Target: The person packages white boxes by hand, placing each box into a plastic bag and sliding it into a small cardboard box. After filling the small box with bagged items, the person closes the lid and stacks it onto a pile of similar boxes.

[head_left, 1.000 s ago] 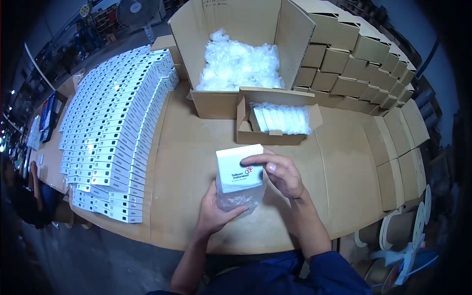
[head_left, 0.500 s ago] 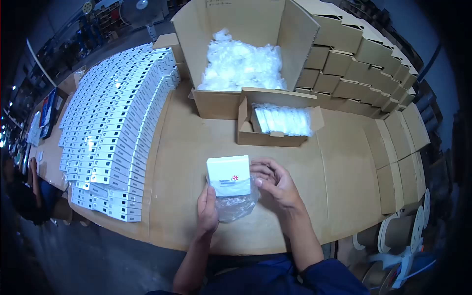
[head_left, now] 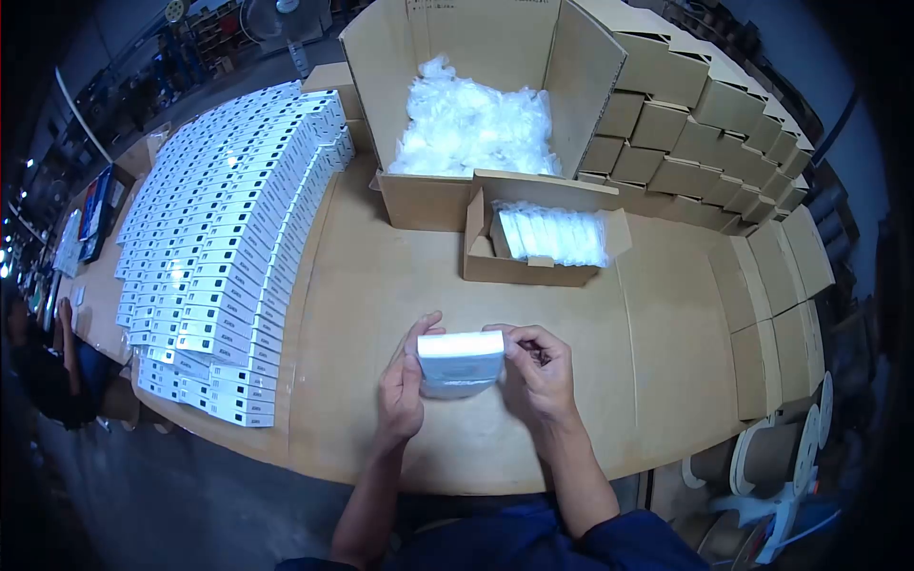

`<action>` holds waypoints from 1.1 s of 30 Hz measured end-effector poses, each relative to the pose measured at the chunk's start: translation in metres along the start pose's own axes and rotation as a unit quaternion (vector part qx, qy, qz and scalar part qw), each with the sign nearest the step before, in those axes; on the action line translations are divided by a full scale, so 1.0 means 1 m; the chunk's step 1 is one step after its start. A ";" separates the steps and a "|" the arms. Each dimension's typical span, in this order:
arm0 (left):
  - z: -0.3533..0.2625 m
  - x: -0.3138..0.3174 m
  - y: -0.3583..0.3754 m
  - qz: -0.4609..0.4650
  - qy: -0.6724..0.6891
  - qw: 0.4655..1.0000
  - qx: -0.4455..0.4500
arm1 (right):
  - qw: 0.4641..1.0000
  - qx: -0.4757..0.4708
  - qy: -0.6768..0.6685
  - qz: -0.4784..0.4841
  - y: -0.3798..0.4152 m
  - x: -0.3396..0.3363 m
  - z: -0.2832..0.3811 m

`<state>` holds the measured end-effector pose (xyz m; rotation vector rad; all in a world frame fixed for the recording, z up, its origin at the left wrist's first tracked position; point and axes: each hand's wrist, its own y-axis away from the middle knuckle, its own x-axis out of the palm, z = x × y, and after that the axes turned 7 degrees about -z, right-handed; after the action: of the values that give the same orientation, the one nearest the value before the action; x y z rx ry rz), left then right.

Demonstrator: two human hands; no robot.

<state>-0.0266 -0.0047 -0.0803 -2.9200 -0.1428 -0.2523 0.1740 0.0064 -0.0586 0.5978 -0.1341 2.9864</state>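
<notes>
A small white box (head_left: 461, 344) is held above the near middle of the table, tilted so that its bright edge faces up and its front is in shade. Clear plastic bag (head_left: 459, 389) shows at its lower end; how far up it reaches is hard to tell. My left hand (head_left: 404, 388) grips the box's left side, fingers behind it. At the upper right corner, my right hand (head_left: 545, 373) pinches the box or the plastic with thumb and bent fingers. Farther back, an open carton (head_left: 528, 274) holds a row of white boxes in plastic wrapping.
Stacked white boxes (head_left: 224, 257) cover the table's left side. Behind the small carton stands a large open carton (head_left: 428, 203) full of clear plastic bags (head_left: 476, 128). Brown cartons (head_left: 681, 133) are piled back right. Spools (head_left: 776, 452) stand beside the table. A person (head_left: 57, 371) is at far left.
The white box has tipped, so its printed face no longer shows, and the plastic hangs less loosely below. My right hand has closed in from beside the box to its upper right corner.
</notes>
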 end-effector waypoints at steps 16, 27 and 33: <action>-0.002 0.017 -0.003 0.033 0.059 0.998 0.008 | 0.998 0.014 0.064 0.016 0.011 0.006 -0.002; -0.007 0.031 0.004 -0.040 0.091 0.983 -0.154 | 0.994 -0.008 0.105 0.031 0.010 0.004 -0.002; -0.004 0.033 0.002 -0.096 0.061 0.980 -0.165 | 0.997 -0.053 0.045 -0.040 0.010 0.012 0.001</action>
<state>0.0057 -0.0047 -0.0705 -3.2077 -0.4023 -0.5322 0.1622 -0.0029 -0.0537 0.4445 -0.2531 2.9003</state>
